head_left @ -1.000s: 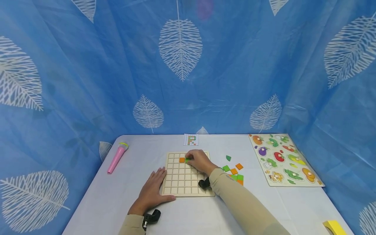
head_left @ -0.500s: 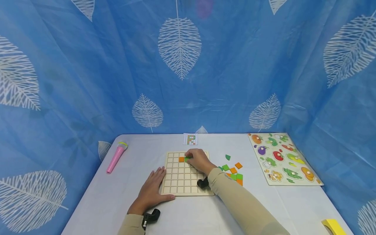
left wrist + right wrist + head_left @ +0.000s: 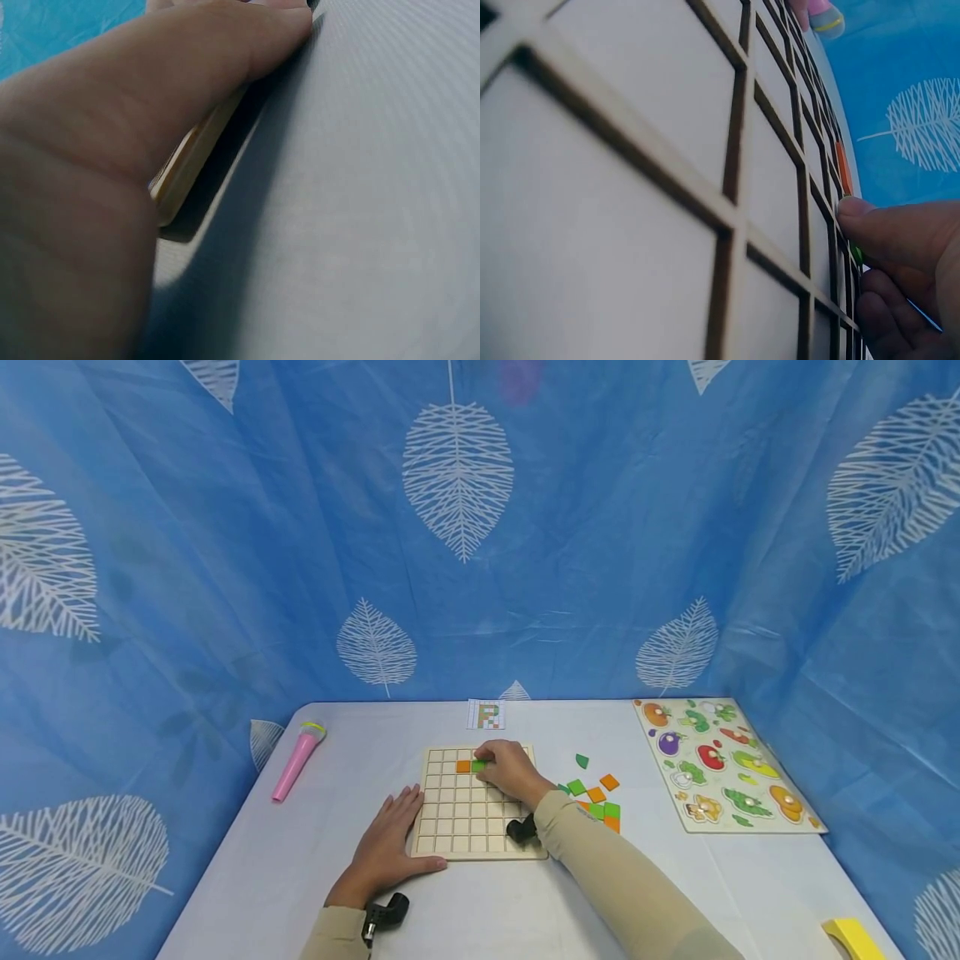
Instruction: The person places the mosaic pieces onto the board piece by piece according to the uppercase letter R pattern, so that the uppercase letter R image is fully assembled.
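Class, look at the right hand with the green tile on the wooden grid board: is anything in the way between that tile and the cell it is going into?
Nothing visible is. The right hand presses the green tile at a cell of the grid board, right beside the orange tile, which fills only its own cell. The left hand rests at the board's near left edge, apart.

The grid board (image 3: pixel 471 810) lies on the table (image 3: pixel 247 868) near the middle, closer to the front edge than to the back. Two tiles (image 3: pixel 471 766) sit side by side in cells of its second row from the back. The right hand (image 3: pixel 510 770) rests on the board's back right part, fingertips on the tile to the right. The left hand (image 3: pixel 386 852) lies flat at the board's front left corner. Loose tiles (image 3: pixel 596 797) lie just right of the board. The peg puzzle (image 3: pixel 723 768) lies at the back right corner, the toy microphone (image 3: pixel 297 760) near the left edge, the pattern card (image 3: pixel 486 716) at the back edge behind the board.
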Tool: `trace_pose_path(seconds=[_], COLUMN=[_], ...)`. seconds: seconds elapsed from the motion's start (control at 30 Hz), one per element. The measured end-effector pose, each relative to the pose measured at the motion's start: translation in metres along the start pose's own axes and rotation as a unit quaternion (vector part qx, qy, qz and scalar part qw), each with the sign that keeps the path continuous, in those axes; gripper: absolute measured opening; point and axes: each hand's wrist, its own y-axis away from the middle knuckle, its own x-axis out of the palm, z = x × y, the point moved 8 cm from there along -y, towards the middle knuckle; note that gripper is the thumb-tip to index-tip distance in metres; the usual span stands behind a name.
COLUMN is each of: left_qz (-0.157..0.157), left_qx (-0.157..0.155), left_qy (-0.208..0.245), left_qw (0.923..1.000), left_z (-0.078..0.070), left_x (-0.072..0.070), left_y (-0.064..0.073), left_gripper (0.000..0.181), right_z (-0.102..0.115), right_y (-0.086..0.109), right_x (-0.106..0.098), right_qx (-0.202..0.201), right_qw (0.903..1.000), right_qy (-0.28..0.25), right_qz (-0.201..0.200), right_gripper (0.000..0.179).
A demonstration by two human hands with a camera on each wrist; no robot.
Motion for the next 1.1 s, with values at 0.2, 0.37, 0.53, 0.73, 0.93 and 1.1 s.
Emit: trace_pose_path(seconds=[0.2,0.37,0.53,0.73,0.93,1.1], left_qz=[0.005,0.004,-0.009,-0.013,0.005,0.010], left_qx=[0.003,0.007,0.014,0.012,0.002,0.002], left_qy=[0.003,-0.002,-0.002,-0.006,0.000,-0.003], left_qw=[1.0000,1.0000,0.9999,0.9998,1.0000,0.9999], left_z=[0.000,0.000,-0.001,-0.001,-0.002,-0.002], left_x=[0.001,0.002,0.000,-0.001,-0.002,-0.002], left_y=[-0.001,-0.001,0.000,0.001,-0.001,-0.001], left_gripper=[0.129,0.129,0.128,0.127,0.128,0.129], right_z=[-0.001,-0.001,-0.002,-0.004,-0.006,-0.010], right_y=[0.004,0.008,0.011,0.013,0.015,0.020], right_x=[-0.003,-0.007,-0.012,-0.016,-0.023,-0.032], right_qx=[-0.007,-0.024,-0.037,-0.031,-0.038,-0.035], right_qw=[0.9999,0.9996,0.9985,0.9981,0.9972,0.9978], right_qy=[0.005,0.014,0.035,0.047,0.057,0.050], right_qz=[-0.004,-0.010,-0.022,-0.026,-0.031,-0.028], right_gripper=[0.035,0.036,0.035,0.036,0.036,0.035])
